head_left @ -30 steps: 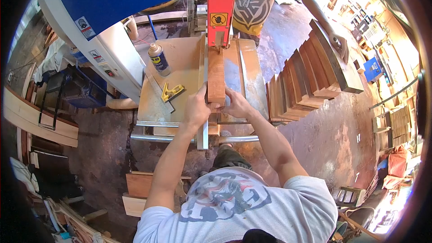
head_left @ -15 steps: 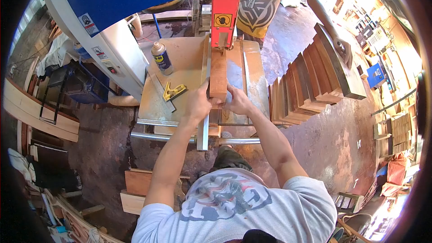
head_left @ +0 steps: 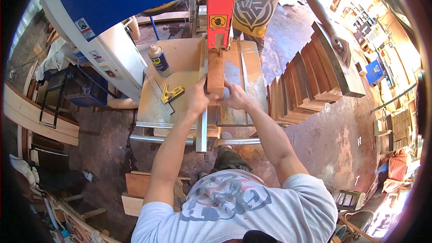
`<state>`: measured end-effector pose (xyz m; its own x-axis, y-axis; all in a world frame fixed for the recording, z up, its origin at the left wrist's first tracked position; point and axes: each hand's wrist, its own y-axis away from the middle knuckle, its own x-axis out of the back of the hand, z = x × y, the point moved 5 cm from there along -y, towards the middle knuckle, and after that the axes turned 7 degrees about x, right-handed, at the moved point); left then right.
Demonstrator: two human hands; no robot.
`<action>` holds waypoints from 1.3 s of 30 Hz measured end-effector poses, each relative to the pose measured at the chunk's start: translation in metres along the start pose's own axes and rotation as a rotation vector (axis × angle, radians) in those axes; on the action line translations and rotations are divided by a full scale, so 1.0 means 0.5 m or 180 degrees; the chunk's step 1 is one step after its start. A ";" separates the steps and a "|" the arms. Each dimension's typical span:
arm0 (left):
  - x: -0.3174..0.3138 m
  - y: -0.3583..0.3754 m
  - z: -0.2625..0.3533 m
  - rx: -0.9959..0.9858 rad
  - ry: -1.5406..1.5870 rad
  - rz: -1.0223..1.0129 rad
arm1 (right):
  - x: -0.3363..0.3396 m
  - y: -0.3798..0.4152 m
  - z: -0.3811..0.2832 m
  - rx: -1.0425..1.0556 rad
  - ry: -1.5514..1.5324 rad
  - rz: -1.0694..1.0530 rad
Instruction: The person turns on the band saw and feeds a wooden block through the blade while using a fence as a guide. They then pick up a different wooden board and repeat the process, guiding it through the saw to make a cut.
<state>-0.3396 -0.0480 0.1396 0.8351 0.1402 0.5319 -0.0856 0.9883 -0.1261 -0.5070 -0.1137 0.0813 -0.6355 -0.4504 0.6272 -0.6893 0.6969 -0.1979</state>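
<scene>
A reddish-brown wood block [head_left: 216,74] lies on the bandsaw table [head_left: 180,54], its far end under the red blade guard [head_left: 219,15]. My left hand [head_left: 198,96] grips the near left side of the block, beside the metal fence [head_left: 202,130]. On the near right side, my right hand [head_left: 235,95] closes against the block, its fingers partly hidden. The blade itself is hard to make out. Left of the fence are a spray can [head_left: 159,61] and a yellow-handled square [head_left: 172,93].
Behind the saw stands a person in a yellow top [head_left: 256,11], one hand on a row of upright boards [head_left: 310,74] at the right. Metal rails [head_left: 148,139] cross the table's front. Wood pieces [head_left: 135,189] lie on the floor at lower left.
Both hands and the block have shifted slightly forward toward the blade guard. The view has tilted a little. At lower left, a dark-clad leg and checkered shoe now show more.
</scene>
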 end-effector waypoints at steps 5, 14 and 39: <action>0.002 -0.012 0.007 0.0042 -0.0049 -0.0038 | 0.007 -0.011 0.005 -0.0301 -0.0193 -0.0154; 0.004 -0.031 -0.001 0.0221 -0.0140 -0.0044 | 0.005 -0.028 0.047 -0.0121 0.0225 0.0045; -0.018 0.122 -0.070 0.0436 0.1716 -0.0201 | 0.024 -0.056 0.071 -0.0209 0.0985 -0.0049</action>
<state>-0.3333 0.0091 0.0981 0.9975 0.0656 0.0270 -0.0662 0.9976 0.0211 -0.5076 -0.1586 0.0675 -0.4823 -0.2770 0.8311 -0.6676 0.7305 -0.1440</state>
